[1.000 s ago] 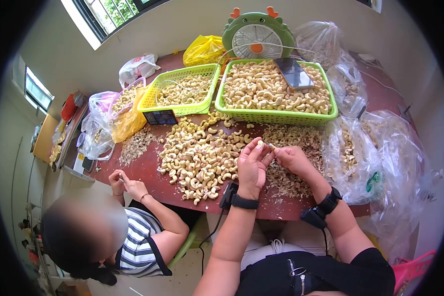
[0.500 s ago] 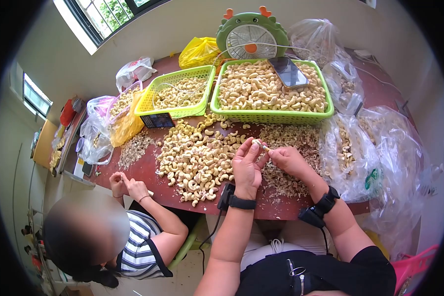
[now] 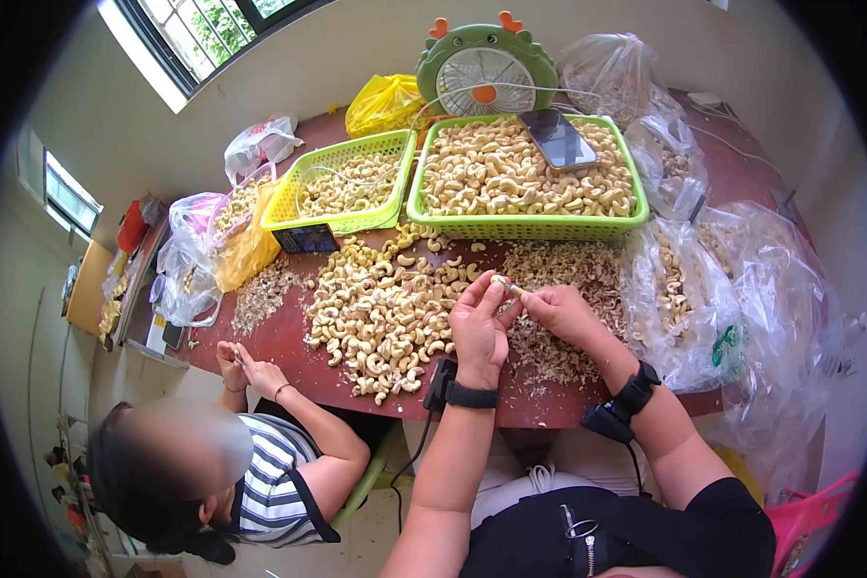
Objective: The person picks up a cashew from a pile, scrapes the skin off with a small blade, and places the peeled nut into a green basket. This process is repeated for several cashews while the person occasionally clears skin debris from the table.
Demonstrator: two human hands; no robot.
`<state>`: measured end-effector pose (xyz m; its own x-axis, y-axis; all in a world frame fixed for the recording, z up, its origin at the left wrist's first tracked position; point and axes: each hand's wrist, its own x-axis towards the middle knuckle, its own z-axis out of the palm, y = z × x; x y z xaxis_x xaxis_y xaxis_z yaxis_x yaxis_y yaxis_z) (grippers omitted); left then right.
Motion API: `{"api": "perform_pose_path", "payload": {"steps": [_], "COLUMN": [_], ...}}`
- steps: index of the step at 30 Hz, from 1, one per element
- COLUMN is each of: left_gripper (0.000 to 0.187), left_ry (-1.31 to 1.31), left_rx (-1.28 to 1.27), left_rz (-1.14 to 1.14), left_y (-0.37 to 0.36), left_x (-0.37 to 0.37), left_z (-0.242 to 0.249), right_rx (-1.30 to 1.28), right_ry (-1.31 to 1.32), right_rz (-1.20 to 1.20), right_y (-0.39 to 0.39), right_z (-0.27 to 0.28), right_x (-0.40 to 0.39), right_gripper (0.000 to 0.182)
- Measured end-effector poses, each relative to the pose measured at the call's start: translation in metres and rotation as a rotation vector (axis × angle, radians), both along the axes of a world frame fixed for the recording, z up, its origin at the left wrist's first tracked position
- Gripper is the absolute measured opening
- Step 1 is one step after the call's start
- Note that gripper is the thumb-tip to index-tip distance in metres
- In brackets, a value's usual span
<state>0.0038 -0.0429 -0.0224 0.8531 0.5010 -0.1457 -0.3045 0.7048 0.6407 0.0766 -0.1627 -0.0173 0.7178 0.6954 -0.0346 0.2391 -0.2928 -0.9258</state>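
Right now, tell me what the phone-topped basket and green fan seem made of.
Basket: probably moulded plastic, slightly glossy; its green wall is evenly perforated.
Fan: likely smooth hard plastic, given its rounded shell; the grille could be plastic or metal.

I see the cashew pile (image 3: 380,318) on the counter (image 3: 284,354), with a husk heap (image 3: 568,268) to its right and a plastic bag (image 3: 718,353) farther right. Beyond, the left basket (image 3: 356,222) adjoins the right basket (image 3: 530,228); a phone (image 3: 559,141) lies on the latter's nuts (image 3: 491,173), a fan (image 3: 486,69) behind.
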Motion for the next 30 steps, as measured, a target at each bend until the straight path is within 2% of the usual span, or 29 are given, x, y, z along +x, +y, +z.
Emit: {"api": "perform_pose_path", "payload": {"steps": [5, 21, 23, 25, 26, 29, 30], "left_gripper": [0.024, 0.026, 0.026, 0.024, 0.022, 0.018, 0.018], "left_ry": [-0.032, -0.054, -0.058, -0.006, 0.010, -0.050, -0.051], "left_rx": [-0.010, -0.024, -0.028, 0.014, 0.098, 0.745, 0.753], "left_rz": [-0.012, -0.136, -0.126, -0.004, 0.126, 0.486, 0.485], "left_y": [-0.002, 0.005, 0.006, 0.005, 0.000, -0.034, -0.042], "left_x": [-0.003, -0.002, -0.002, -0.003, -0.006, -0.025, -0.035], "left_z": [0.004, 0.000, -0.001, 0.007, 0.010, 0.053, 0.070], "right_rx": [0.003, 0.028, 0.022, 0.021, 0.021, -0.036, -0.019], "right_ry": [0.059, 0.027, 0.007, -0.014, -0.007, 0.005, 0.009], "right_rz": [-0.081, -0.079, -0.077, -0.101, -0.097, -0.113, -0.111], "right_y": [-0.001, -0.004, -0.004, -0.005, -0.005, -0.006, -0.006], "right_z": [0.002, -0.010, -0.009, -0.006, -0.008, 0.000, 0.002], "right_x": [0.001, 0.011, 0.012, 0.012, 0.013, 0.010, 0.008], "right_gripper": [0.040, 0.040, 0.040, 0.041, 0.041, 0.041, 0.041]}}
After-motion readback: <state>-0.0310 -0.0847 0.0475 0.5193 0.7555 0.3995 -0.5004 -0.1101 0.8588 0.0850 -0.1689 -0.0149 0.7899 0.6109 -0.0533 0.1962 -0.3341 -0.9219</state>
